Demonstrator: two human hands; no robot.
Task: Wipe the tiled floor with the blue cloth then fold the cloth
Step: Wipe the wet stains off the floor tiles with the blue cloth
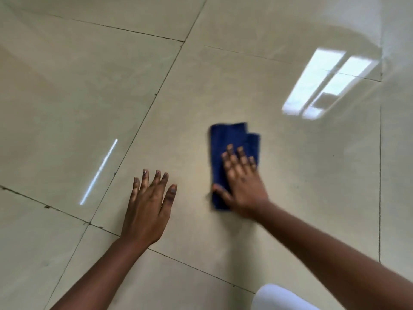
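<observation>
The blue cloth (225, 142) lies folded into a narrow strip on the glossy beige tiled floor (89, 97), near the middle of the view. My right hand (241, 182) presses flat on the cloth's lower half, fingers spread over it, thumb on its left edge. The hand and cloth look slightly blurred. My left hand (148, 202) rests flat on the bare tile to the left of the cloth, fingers apart, holding nothing. Part of the cloth is hidden under my right palm.
Dark grout lines (156, 92) cross the floor. A bright window reflection (328, 83) shines at the upper right and a thin light streak (99, 171) at the left. White fabric over my knee (277, 298) shows at the bottom edge.
</observation>
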